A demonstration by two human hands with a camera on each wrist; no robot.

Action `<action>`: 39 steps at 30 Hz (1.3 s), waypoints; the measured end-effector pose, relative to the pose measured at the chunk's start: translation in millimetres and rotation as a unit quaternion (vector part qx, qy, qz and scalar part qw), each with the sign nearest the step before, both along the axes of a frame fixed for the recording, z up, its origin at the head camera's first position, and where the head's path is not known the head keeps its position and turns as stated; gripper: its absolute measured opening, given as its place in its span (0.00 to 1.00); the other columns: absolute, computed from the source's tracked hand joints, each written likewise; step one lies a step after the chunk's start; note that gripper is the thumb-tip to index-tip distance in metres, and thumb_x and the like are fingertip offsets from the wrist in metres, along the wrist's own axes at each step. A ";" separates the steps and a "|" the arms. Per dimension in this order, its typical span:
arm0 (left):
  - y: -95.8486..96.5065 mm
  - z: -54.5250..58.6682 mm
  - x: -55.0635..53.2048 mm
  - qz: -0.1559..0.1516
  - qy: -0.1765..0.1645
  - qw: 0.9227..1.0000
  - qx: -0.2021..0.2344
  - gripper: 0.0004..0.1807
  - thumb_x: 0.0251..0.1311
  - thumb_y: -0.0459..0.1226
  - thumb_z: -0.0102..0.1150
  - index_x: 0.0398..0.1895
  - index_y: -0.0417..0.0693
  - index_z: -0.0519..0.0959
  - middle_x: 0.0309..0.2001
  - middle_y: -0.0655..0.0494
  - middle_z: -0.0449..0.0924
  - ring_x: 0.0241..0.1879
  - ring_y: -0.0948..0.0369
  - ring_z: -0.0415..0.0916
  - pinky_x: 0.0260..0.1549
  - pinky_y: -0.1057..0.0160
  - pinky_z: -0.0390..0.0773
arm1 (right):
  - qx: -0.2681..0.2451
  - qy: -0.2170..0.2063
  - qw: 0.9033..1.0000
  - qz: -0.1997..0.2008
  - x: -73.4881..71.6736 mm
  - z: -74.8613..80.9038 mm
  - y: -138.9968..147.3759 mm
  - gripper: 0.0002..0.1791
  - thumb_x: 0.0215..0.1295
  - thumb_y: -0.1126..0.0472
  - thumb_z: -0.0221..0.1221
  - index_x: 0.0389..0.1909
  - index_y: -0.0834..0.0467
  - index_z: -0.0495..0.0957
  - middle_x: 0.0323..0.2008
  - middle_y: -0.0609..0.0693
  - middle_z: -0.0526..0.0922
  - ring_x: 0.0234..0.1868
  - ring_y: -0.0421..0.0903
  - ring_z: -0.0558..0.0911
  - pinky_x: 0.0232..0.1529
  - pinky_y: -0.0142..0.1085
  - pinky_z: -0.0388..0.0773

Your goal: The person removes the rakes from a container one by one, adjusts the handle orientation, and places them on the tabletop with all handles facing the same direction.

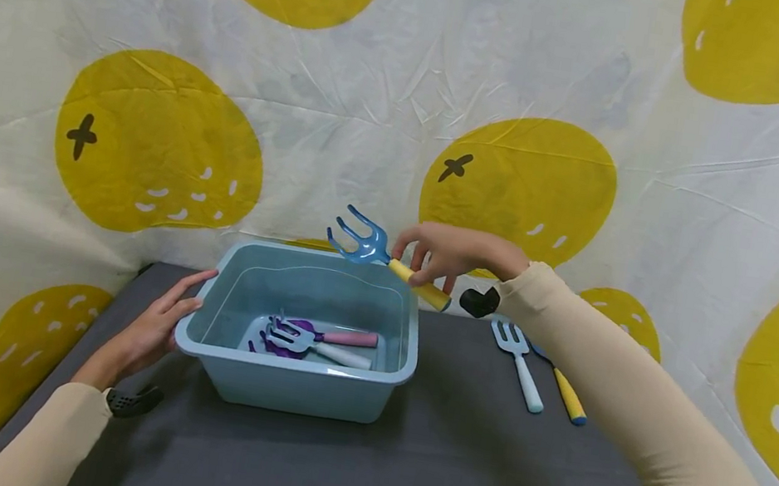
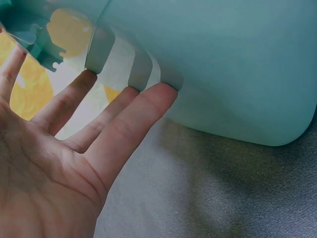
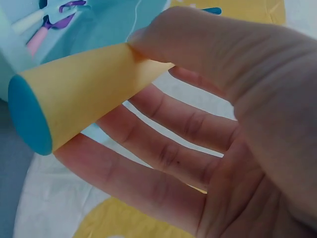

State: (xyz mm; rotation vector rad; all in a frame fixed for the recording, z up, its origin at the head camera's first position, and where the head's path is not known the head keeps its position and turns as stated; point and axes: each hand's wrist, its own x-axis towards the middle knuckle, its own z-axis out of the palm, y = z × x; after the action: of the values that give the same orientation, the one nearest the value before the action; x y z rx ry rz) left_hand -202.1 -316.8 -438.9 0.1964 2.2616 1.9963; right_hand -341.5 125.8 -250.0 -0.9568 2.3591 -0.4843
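A small garden hand fork [image 1: 369,247] with blue tines and a yellow handle is held up over the tub's back right rim. My right hand [image 1: 452,252] pinches its handle [image 3: 84,82] between thumb and fingers; the handle's end is blue. The light blue plastic tub [image 1: 299,389] stands on the table. Spread, fairly straight fingers of my left hand [image 1: 153,329] touch the tub's left side, fingertips against its wall in the left wrist view. Inside lie a light blue fork [image 1: 342,354] with a whitish handle and a purple tool [image 1: 350,338] with a pink handle, partly overlapped.
Right of the tub, a pale blue slotted garden tool [image 1: 526,381] lies on the dark grey tablecloth [image 1: 439,469]. Beside it is a yellow-handled tool [image 1: 569,396], its blue head partly hidden. A white cloth with yellow fruit prints [image 1: 344,144] hangs behind the table.
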 end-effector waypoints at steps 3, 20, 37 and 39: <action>0.7 0.1 -0.2 0.003 -0.007 1.000 0.001 0.31 0.81 0.49 0.43 0.82 0.69 0.50 0.73 0.45 0.47 0.45 0.58 0.78 0.41 0.54 0.84 | -0.016 0.003 1.000 -0.012 -3.0 -3.7 15.2 0.22 0.68 0.62 0.66 0.62 0.54 0.74 0.47 0.58 0.82 0.42 0.53 0.85 0.32 0.45 0.86; 0.2 -0.3 -1.0 0.002 -0.008 1.000 0.008 0.31 0.82 0.48 0.43 0.82 0.69 0.50 0.73 0.46 0.48 0.44 0.57 0.79 0.41 0.54 0.85 | -0.110 -0.033 0.987 -0.115 -14.3 -59.9 111.3 0.25 0.71 0.61 0.65 0.66 0.61 0.72 0.48 0.62 0.81 0.40 0.53 0.85 0.35 0.51 0.86; -0.2 -1.2 0.3 -0.001 -0.009 1.000 0.017 0.31 0.82 0.48 0.43 0.82 0.69 0.50 0.69 0.49 0.52 0.37 0.60 0.79 0.38 0.58 0.85 | -0.196 -0.050 0.962 -0.182 -15.0 -149.4 160.0 0.26 0.70 0.60 0.66 0.65 0.65 0.72 0.47 0.63 0.84 0.40 0.55 0.85 0.33 0.54 0.85; -0.2 -0.7 0.0 -0.001 -0.009 1.000 0.015 0.31 0.82 0.48 0.43 0.82 0.69 0.50 0.69 0.49 0.52 0.37 0.61 0.79 0.38 0.58 0.84 | -0.203 -0.059 0.959 -0.188 -13.9 -159.1 163.7 0.27 0.70 0.61 0.66 0.65 0.67 0.72 0.46 0.63 0.84 0.39 0.55 0.85 0.33 0.55 0.85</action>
State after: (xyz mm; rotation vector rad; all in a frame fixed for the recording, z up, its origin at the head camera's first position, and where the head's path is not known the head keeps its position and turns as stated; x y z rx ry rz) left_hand -202.1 -317.0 -439.6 0.1815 2.2203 2.0238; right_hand -355.4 289.5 -409.0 -0.6135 2.3814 -1.1762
